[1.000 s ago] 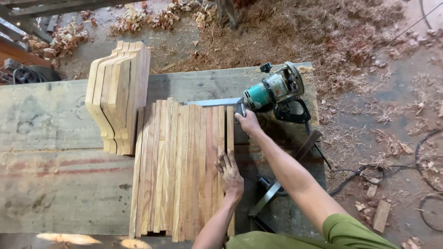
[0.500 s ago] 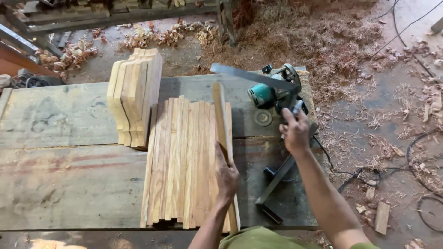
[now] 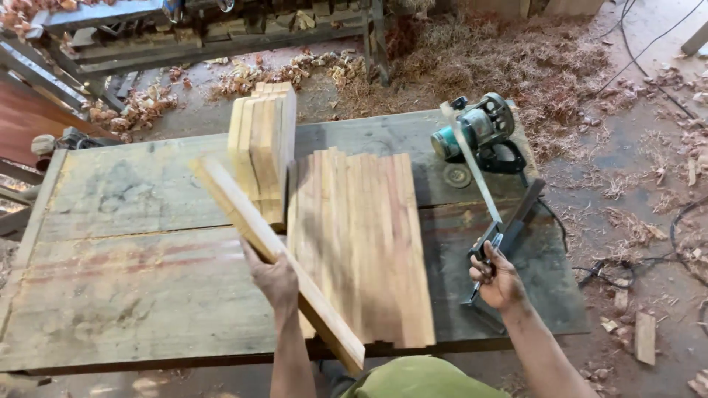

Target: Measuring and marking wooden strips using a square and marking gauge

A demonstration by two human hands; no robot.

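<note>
The left hand [image 3: 274, 278] holds a long wooden slat [image 3: 276, 258] lifted at a slant above the desk [image 3: 125, 295], its fingers pressed together around the slat's middle (the near end juts past the desk's front edge). Just right of it, a row of flat slats [image 3: 361, 243] lies side by side on the desk, and a stack of boards [image 3: 263, 144] stands on edge behind. The right hand [image 3: 500, 282] has its fingers wrapped around the dark handle of a metal square [image 3: 483, 199], near a teal power tool [image 3: 476, 131].
</note>
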